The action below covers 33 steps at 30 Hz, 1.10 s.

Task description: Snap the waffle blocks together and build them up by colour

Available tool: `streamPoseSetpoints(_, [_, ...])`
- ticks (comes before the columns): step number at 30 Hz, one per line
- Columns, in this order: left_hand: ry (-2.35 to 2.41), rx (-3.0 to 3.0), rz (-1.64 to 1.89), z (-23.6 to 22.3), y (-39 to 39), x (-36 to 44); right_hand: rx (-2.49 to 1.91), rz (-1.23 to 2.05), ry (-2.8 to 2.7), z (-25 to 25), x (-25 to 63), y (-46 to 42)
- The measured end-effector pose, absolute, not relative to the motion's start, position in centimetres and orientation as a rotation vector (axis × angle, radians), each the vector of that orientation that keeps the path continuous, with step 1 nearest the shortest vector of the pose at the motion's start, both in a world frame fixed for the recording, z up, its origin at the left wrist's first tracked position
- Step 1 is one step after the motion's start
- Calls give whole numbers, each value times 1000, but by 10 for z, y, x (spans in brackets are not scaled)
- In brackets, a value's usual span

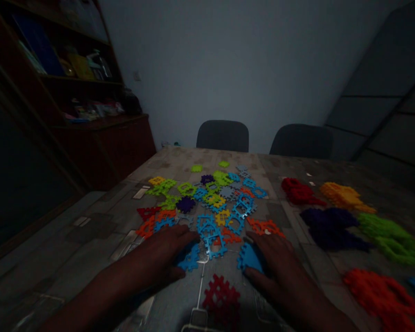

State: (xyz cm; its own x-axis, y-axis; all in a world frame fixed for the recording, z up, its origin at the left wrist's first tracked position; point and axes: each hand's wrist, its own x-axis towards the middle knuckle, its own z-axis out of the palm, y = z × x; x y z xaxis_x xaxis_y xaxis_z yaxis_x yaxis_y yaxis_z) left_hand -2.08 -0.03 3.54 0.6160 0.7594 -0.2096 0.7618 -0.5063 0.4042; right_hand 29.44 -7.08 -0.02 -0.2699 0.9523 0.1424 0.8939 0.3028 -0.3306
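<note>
Blue plastic fills both hands as a person leans two bare forearms over a dim table (pixel 100 251). The left hand (pixel 171 251), its forearm slanting up from the lower left, lies back upward with fingers pointing inward and forward; thumb and fingers close around a toothed blue piece (pixel 191 260) whose edge juts out toward the middle. Opposite, the right hand (pixel 275 258) mirrors the pose, its forearm angling in from the lower right, fingers bent over the far side of a solid blue plate (pixel 249 258) and thumb along the near side, clamping it between them. Whether either blue part also rests on the tabletop, one cannot tell. The two hands stand apart, nearly level, and between the forearms, closer to the person, lies a dark red piece (pixel 221 297). Just beyond the fingertips spreads a loose pile (pixel 226 192) of interlocking toy parts in blue, green, grey, yellow, purple and orange, with an orange piece (pixel 265 227) near the right hand's fingers. Off to the right, parts lie grouped by colour: a red heap (pixel 299 191), a yellow heap (pixel 344 196), a purple heap (pixel 332 226), a green heap (pixel 389 237) and an orange heap (pixel 380 290). Two dark chairs (pixel 222 136) face the person across the table.
</note>
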Motion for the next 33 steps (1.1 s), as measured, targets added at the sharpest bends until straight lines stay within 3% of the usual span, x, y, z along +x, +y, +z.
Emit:
streamPoseSetpoints(15, [1201, 2353, -79, 47, -4, -12, -1592, 78, -2319, -19, 286, -72])
streamPoseSetpoints(22, [1178, 2340, -54, 46, -6, -15, -1485, -234, -2259, -35, 289, -71])
streamPoseSetpoints(29, [1346, 2371, 376, 76, 30, -69, -1370, -325, -2305, -35, 301, -68])
streamPoseSetpoints(33, [1509, 2393, 385, 73, 47, -83, -1354, -337, -2298, -39, 304, -66])
